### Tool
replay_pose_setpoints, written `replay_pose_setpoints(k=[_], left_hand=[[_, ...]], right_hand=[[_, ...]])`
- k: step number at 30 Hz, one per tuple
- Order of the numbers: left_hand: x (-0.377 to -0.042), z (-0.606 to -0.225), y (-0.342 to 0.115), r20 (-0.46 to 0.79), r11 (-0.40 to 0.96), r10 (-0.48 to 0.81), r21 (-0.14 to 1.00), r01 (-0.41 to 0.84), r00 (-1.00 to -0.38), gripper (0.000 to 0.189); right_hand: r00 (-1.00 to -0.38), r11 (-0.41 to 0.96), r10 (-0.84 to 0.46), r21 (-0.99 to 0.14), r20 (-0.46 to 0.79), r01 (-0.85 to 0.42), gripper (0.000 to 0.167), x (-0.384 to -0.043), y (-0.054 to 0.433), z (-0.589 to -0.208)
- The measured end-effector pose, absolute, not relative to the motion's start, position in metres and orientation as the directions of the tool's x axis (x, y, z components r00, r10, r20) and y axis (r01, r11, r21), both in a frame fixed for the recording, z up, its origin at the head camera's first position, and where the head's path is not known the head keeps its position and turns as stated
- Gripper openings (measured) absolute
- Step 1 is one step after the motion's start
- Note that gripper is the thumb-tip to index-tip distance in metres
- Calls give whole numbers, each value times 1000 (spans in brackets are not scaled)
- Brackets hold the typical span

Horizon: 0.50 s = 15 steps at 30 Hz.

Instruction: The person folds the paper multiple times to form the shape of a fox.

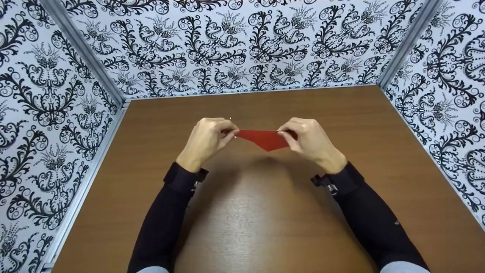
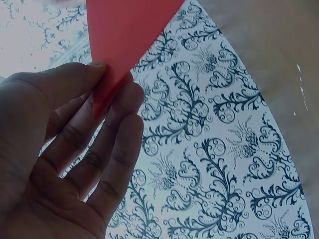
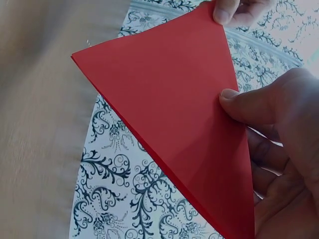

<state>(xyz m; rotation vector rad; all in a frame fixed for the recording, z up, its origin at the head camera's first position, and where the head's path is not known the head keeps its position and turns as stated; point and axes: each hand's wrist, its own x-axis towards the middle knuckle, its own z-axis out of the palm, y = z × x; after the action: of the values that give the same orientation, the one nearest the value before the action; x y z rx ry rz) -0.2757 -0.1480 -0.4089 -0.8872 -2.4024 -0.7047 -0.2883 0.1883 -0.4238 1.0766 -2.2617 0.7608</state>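
A piece of red paper (image 1: 265,138), folded into a triangle, is held up above the table between both hands. My left hand (image 1: 209,138) pinches its left corner between thumb and fingers; in the left wrist view the pointed tip of the paper (image 2: 112,59) lies across the fingers. My right hand (image 1: 308,138) pinches the top edge toward the right end. In the right wrist view the right thumb presses on the face of the paper (image 3: 169,99), with the fingers behind it. One point of the triangle hangs downward, and layered edges show along one side.
A brown wooden table (image 1: 250,212) lies below the hands. White panels with black floral patterns (image 1: 235,45) stand at the back and both sides, joined by grey metal posts (image 1: 87,49). Dark sleeves with wrist-worn cameras cover both forearms.
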Motion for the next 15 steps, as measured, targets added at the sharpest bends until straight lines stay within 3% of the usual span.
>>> replay_pose_setpoints(k=[15], left_hand=[[-282, -402, -174, 643, 698, 345, 312, 645, -684, 6]], right_hand=[[-590, 565, -465, -291, 660, -772, 5, -295, 206, -417]])
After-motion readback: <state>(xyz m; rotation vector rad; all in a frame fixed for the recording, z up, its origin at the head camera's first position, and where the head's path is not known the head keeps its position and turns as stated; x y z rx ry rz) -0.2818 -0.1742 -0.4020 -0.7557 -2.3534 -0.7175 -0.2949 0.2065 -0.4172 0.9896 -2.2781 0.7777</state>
